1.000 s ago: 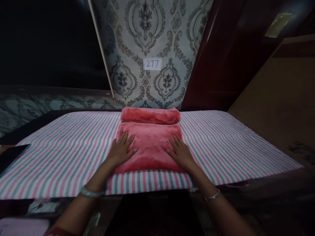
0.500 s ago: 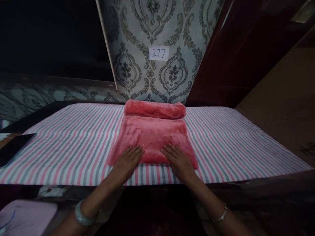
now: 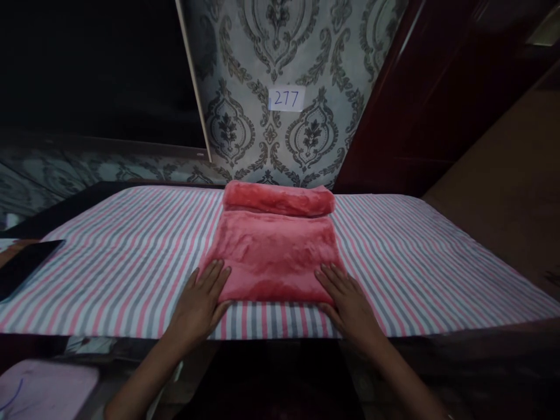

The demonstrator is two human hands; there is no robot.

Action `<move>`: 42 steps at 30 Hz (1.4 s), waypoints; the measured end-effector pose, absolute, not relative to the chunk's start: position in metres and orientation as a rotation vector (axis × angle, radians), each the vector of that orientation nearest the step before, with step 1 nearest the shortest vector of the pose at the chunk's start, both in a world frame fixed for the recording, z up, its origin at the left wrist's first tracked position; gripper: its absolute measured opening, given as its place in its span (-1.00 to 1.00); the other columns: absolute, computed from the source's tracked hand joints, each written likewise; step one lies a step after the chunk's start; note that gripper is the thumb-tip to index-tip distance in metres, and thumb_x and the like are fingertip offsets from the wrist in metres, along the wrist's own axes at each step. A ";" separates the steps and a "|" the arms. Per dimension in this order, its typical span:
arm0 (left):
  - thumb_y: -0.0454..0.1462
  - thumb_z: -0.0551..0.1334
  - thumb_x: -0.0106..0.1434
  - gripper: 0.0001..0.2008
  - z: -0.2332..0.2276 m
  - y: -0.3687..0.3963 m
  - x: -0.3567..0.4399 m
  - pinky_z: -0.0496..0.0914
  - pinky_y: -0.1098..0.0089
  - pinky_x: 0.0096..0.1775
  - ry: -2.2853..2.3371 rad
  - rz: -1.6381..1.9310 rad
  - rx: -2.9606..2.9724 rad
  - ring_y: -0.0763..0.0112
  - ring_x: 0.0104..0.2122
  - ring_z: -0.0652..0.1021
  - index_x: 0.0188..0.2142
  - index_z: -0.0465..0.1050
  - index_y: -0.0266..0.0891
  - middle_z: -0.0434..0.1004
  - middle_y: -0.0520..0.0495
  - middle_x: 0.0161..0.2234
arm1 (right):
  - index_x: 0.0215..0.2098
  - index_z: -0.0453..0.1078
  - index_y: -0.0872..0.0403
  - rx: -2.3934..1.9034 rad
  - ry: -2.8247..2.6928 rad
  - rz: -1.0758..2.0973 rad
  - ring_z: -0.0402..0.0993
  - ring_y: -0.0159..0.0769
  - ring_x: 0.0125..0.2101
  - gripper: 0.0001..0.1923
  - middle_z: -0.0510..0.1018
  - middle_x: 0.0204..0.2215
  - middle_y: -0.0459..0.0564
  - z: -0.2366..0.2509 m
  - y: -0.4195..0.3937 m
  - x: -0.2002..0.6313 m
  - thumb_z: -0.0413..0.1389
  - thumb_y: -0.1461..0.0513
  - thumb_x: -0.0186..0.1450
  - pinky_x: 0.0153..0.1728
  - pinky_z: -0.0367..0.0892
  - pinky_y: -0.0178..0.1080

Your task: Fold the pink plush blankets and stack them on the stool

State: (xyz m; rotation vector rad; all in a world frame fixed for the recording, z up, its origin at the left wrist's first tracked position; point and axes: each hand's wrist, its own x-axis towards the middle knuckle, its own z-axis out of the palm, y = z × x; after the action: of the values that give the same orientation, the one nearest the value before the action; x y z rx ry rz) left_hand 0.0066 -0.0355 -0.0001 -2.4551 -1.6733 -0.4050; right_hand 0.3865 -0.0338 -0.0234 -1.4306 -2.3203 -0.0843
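A red plush blanket (image 3: 280, 245) lies in front of me, with its near part spread flat and its far part a thick rolled or folded band. My left hand (image 3: 199, 303) rests on the blanket's near left corner, fingers stretched out and thumb along the near edge. At the near right corner, my right hand (image 3: 347, 300) lies in much the same way, its fingers flat on the plush and its thumb by the edge. Whether either thumb is tucked under the edge I cannot tell.
A striped cloth (image 3: 131, 256) covers the table under the blanket. On the left edge lies a dark flat device (image 3: 28, 265). Behind are a patterned wall with a paper marked 277 (image 3: 286, 98) and a large dark screen (image 3: 96, 70). A pink seat (image 3: 46, 385) is at lower left.
Both hands have slid outward from the middle of the blanket's near part to its near corners. The blanket's near corners now lie under the hands.
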 end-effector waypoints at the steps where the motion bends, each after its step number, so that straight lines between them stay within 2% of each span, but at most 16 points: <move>1: -0.05 0.12 0.32 -0.40 0.000 -0.037 0.005 0.14 -0.09 0.28 -1.686 -0.414 -2.457 0.02 0.32 0.26 0.31 0.26 -0.16 0.24 -0.27 0.32 | 0.39 0.11 -0.07 -1.444 -2.313 -0.078 0.01 -0.05 0.38 -0.40 0.24 0.35 0.06 -0.025 -0.035 0.392 0.02 0.12 0.40 0.26 0.10 0.18; 3: -0.05 0.11 0.32 -0.44 0.006 -0.036 0.006 0.11 -0.11 0.29 -1.730 -0.432 -2.467 0.03 0.30 0.30 0.27 0.31 -0.12 0.29 -0.24 0.30 | 0.37 0.16 -0.10 -1.467 -2.298 -0.049 0.06 -0.04 0.36 -0.45 0.28 0.33 0.07 -0.024 -0.035 0.400 -0.03 0.11 0.42 0.25 0.09 0.24; 5: -0.07 0.07 0.35 -0.52 0.021 -0.032 0.013 0.09 -0.12 0.30 -1.800 -0.436 -2.468 0.05 0.25 0.38 0.21 0.39 -0.09 0.39 -0.20 0.24 | 0.29 0.30 -0.11 -1.489 -2.255 -0.021 0.18 -0.02 0.31 -0.53 0.39 0.26 0.07 -0.014 -0.031 0.400 -0.07 0.11 0.44 0.25 0.05 0.28; 8: -0.16 0.01 0.39 -0.56 0.052 -0.011 0.034 0.12 -0.06 0.29 -1.831 -0.427 -2.501 0.10 0.19 0.44 0.16 0.43 -0.12 0.48 -0.18 0.17 | 0.23 0.38 -0.06 -1.490 -2.201 -0.011 0.25 -0.03 0.28 -0.55 0.46 0.20 0.08 0.012 -0.011 0.379 -0.12 0.16 0.45 0.28 0.02 0.25; 12: -0.15 0.00 0.40 -0.47 0.073 0.038 0.072 0.08 0.03 0.32 -1.701 -0.341 -2.716 0.14 0.32 0.27 0.31 0.23 -0.24 0.25 -0.23 0.33 | 0.35 0.21 0.04 -1.449 -2.330 0.039 0.05 -0.05 0.36 -0.47 0.20 0.36 0.12 0.041 0.030 0.326 -0.08 0.14 0.45 0.32 -0.05 0.17; 16: -0.09 0.05 0.41 -0.41 0.053 0.077 0.089 -0.04 -0.07 0.34 -1.579 -0.250 -2.794 0.11 0.39 0.09 0.36 0.14 -0.24 0.11 -0.25 0.38 | 0.44 0.00 -0.02 -1.426 -2.489 0.143 -0.17 -0.03 0.42 -0.38 -0.03 0.43 0.09 0.041 0.062 0.294 -0.06 0.07 0.46 0.34 -0.15 0.22; 20: -0.03 0.05 0.41 -0.38 0.030 0.082 0.084 -0.10 -0.11 0.35 -1.569 -0.321 -2.684 0.11 0.40 0.04 0.37 0.11 -0.22 0.07 -0.25 0.40 | 0.43 -0.01 -0.14 -1.453 -2.485 0.152 -0.24 -0.06 0.43 -0.37 -0.05 0.45 -0.02 0.028 0.074 0.298 -0.07 -0.03 0.45 0.35 -0.25 0.22; 24: 0.02 0.04 0.40 -0.35 0.029 0.079 0.078 -0.11 -0.17 0.33 -1.797 -0.276 -2.427 -0.02 0.40 0.03 0.36 0.16 -0.29 0.01 -0.36 0.40 | 0.43 0.03 -0.05 -1.659 -2.398 0.104 -0.22 -0.03 0.43 -0.37 -0.05 0.44 0.04 0.023 0.081 0.318 -0.10 -0.03 0.46 0.34 -0.27 0.22; 30: 0.04 0.02 0.40 -0.30 0.036 0.085 0.074 -0.03 -0.21 0.29 -2.083 -0.169 -2.158 -0.13 0.39 0.03 0.37 0.12 -0.34 -0.06 -0.43 0.41 | 0.44 -0.02 0.00 -1.955 -2.215 0.086 -0.24 -0.08 0.43 -0.37 -0.12 0.46 0.03 0.019 0.091 0.338 -0.13 0.01 0.47 0.31 -0.16 0.21; 35: 0.02 0.01 0.40 -0.30 0.034 0.083 0.073 -0.04 -0.19 0.29 -2.066 -0.156 -2.159 -0.11 0.39 0.04 0.37 0.11 -0.38 -0.05 -0.44 0.40 | 0.40 0.10 0.04 -1.881 -2.170 0.086 -0.12 -0.04 0.41 -0.40 0.02 0.43 0.10 0.015 0.089 0.338 -0.08 0.06 0.44 0.28 -0.08 0.21; 37: 0.01 0.02 0.40 -0.31 0.034 0.082 0.073 -0.06 -0.17 0.30 -2.048 -0.175 -2.166 -0.10 0.39 0.03 0.37 0.12 -0.38 -0.03 -0.44 0.40 | 0.30 0.26 0.06 -1.829 -2.109 0.069 0.07 -0.02 0.35 -0.49 0.21 0.36 0.14 0.019 0.091 0.342 -0.04 0.12 0.42 0.25 0.01 0.18; 39: -0.01 0.04 0.40 -0.32 0.034 0.081 0.074 -0.06 -0.18 0.30 -2.044 -0.198 -2.167 -0.11 0.39 0.04 0.36 0.14 -0.39 -0.01 -0.46 0.39 | 0.16 0.41 0.09 -1.730 -2.022 0.026 0.31 -0.05 0.21 -0.57 0.44 0.21 0.17 0.028 0.097 0.348 -0.04 0.20 0.39 0.19 0.14 0.07; 42: -0.03 0.08 0.38 -0.32 0.034 0.081 0.075 -0.06 -0.19 0.29 -2.048 -0.239 -2.153 -0.14 0.38 0.06 0.34 0.17 -0.41 0.02 -0.49 0.38 | 0.08 0.46 0.14 -1.574 -1.854 -0.114 0.44 -0.07 0.05 -0.60 0.56 0.04 0.18 0.051 0.117 0.359 -0.04 0.23 0.36 0.11 0.24 -0.05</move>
State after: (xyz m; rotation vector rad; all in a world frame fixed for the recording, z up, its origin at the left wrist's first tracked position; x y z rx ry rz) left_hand 0.0752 0.0811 0.0340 -2.1530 -2.0482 -0.2387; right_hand 0.3593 0.1170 0.0509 -1.5740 -1.8538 -0.1141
